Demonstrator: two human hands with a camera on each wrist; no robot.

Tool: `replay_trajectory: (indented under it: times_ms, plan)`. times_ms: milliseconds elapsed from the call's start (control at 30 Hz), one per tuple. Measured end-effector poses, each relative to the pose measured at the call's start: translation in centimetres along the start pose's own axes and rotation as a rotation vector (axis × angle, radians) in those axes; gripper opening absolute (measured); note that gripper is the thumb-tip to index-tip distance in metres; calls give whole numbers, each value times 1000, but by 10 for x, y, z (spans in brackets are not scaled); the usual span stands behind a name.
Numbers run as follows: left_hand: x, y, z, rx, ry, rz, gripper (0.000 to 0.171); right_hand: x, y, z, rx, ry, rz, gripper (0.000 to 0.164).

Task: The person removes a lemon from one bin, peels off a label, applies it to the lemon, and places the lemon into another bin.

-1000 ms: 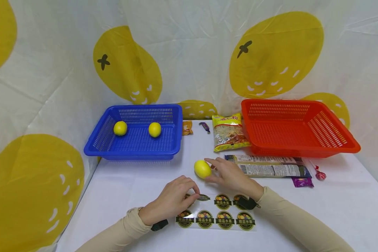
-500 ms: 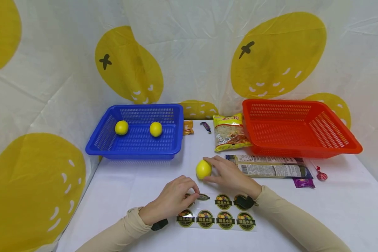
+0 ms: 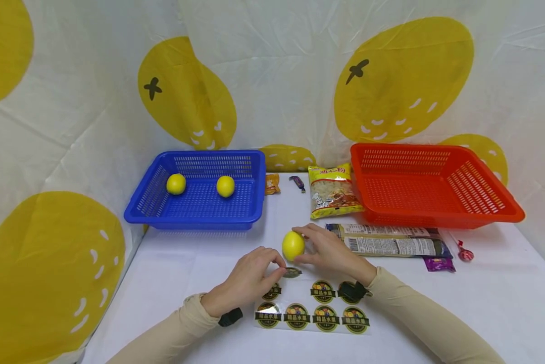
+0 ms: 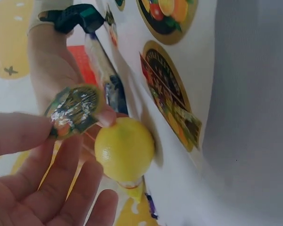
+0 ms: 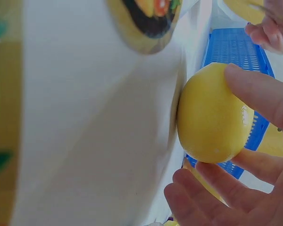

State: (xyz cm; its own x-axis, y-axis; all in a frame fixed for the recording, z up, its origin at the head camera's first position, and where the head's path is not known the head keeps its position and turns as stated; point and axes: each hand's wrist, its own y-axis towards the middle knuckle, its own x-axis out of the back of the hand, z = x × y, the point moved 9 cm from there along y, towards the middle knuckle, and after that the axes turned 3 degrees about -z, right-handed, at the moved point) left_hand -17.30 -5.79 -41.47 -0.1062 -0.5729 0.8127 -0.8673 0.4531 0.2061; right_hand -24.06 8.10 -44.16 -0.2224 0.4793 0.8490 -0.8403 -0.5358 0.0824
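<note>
My left hand (image 3: 250, 278) pinches a round dark sticker (image 4: 74, 111) with a gold rim between thumb and forefinger, just above the sticker sheet (image 3: 295, 331). Right beside it, my right hand (image 3: 329, 248) holds a yellow lemon (image 3: 293, 246) between thumb and fingers. The lemon sits on the white table, behind the sheet; in the right wrist view the thumb is on one side of it and the fingertips on the other. Several round stickers with fruit pictures are on the clear sheet below both hands.
A blue basket (image 3: 195, 222) with two lemons (image 3: 225, 186) stands back left, a red basket (image 3: 436, 218) back right. Between them lie a yellow food bag (image 3: 335, 192) and small wrapped sweets. A long packet (image 3: 390, 241), a purple sweet (image 3: 439, 264) and a lollipop (image 3: 465, 254) lie right.
The sticker has come off the sheet in my left hand, which has risen slightly toward the lemon. My right hand has closed in on the lemon and turned it more upright.
</note>
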Motion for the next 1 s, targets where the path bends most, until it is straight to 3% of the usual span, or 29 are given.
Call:
replay_trajectory:
  times_ms: [167, 400, 1000]
  plan:
    - [-1, 9, 8, 44, -75, -22, 6, 1, -1, 1, 33, 7, -17, 70]
    - [-4, 22, 19, 101, -146, -17, 6, 0, -3, 2, 58, 27, -21, 76]
    - [-13, 51, 31, 128, -130, 44, 8, 0, -7, 2, 53, -1, -27, 76]
